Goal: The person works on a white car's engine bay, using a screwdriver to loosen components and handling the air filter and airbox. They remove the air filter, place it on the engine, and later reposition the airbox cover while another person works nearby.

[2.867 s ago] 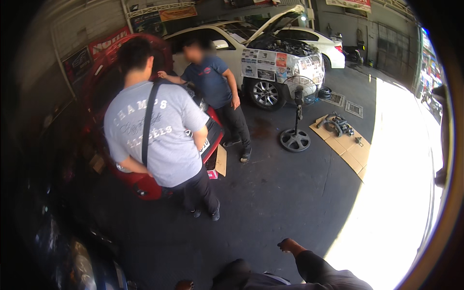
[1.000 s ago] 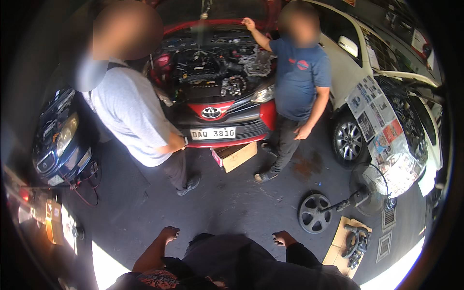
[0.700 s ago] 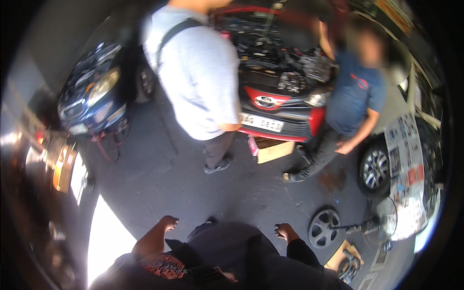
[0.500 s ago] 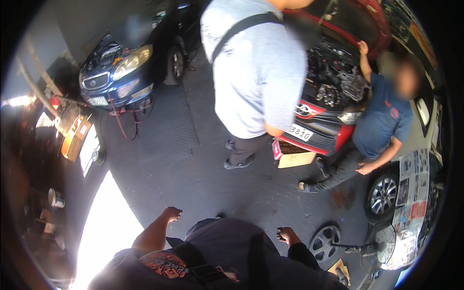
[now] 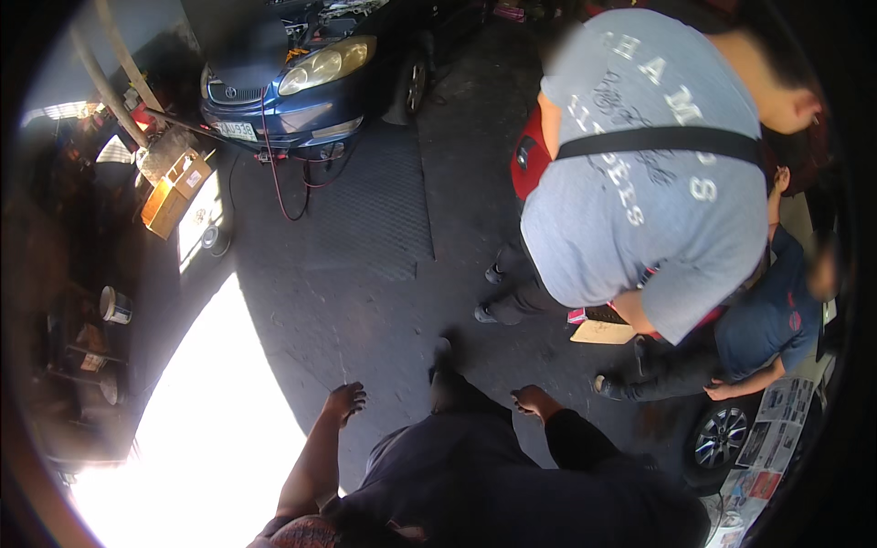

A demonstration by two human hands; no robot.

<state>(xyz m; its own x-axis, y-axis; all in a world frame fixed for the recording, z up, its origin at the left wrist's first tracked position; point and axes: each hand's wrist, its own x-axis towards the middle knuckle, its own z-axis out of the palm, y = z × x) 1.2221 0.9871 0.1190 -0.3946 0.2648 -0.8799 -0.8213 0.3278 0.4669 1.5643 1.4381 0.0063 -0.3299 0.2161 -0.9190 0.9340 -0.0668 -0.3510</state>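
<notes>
My left hand (image 5: 343, 403) hangs in the air at the lower middle, over the dark floor beside the bright sunlit patch. Its fingers are loosely bent and a little apart, and I see nothing in them. On the other side of my body, my right hand (image 5: 535, 402) is also in the air, its fingers half curled and holding nothing visible. Neither hand touches anything. Between them one of my legs (image 5: 466, 397) is stretched forward. Nearest to my right hand is an open cardboard box (image 5: 603, 332) on the floor, partly hidden by a person.
A person in a grey shirt (image 5: 639, 228) bends close ahead on the right, hiding most of a red car (image 5: 528, 155). Another person in dark blue (image 5: 767, 320) stands beyond, near a wheel (image 5: 720, 438). A blue car (image 5: 283, 114) with hanging hoses stands far left; a white bucket (image 5: 115, 305) is nearer.
My view has shifted, and the grey-shirted person now appears larger and farther right. My leg has come forward, and my left hand's fingers are looser. The fan has left the view.
</notes>
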